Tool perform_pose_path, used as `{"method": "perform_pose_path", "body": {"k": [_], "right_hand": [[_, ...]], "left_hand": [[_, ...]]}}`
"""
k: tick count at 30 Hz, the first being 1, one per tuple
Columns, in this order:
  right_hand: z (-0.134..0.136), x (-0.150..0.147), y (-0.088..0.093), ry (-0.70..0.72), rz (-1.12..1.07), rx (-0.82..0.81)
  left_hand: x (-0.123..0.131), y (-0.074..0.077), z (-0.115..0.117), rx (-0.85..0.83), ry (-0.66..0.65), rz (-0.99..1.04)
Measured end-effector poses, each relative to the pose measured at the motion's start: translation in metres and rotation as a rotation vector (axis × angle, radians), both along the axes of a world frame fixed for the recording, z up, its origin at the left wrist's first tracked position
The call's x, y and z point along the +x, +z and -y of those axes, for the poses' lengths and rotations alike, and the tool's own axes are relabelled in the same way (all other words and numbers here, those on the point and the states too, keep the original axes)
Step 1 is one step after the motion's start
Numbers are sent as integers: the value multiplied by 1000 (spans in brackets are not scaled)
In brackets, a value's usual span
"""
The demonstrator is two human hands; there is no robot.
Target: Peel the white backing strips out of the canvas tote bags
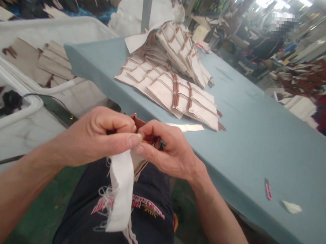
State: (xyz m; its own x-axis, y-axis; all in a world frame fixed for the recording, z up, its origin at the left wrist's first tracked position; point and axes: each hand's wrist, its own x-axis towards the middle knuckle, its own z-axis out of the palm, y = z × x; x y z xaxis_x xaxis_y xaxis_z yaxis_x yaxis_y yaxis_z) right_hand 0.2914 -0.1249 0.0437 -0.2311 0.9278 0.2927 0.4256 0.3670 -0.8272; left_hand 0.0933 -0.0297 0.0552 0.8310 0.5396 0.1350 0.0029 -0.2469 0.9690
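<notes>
While the left hand (111,135) pinches a brown and cream cloth piece (139,163), the right hand (168,148) pinches it too, right beside, both nearly closed, above the dark apron (152,183). A white, frayed cloth strip (121,194) hangs down, hiding some red and white letters (155,206), too blurry to read. Cream cloth stacks with brown bands (162,86) and a small pink tool (268,190) lie on the blue table (234,150).

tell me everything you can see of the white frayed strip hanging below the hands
The white strip looks like woven cloth, narrow and slightly bent, its left edge frayed into loose, curling threads. It hangs from beneath the left hand, in front of a dark garment, its lower end cut fairly straight. A beige, brown-edged piece shows behind it. Its upper end is hidden.
</notes>
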Motion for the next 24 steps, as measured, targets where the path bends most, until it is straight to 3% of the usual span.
{"method": "perform_pose_path", "body": {"k": [6, 14, 19, 24], "right_hand": [[2, -2, -20, 39, -64, -80], [4, -1, -28, -3, -71, -163], [14, 4, -25, -46, -69, -144], [24, 4, -26, -102, -117, -92]], "left_hand": [[-2, -25, 11, -43, 27, -78], [-14, -35, 3, 16, 57, -93], [-18, -34, 8, 70, 91, -98], [-21, -24, 13, 186, 27, -169]]}}
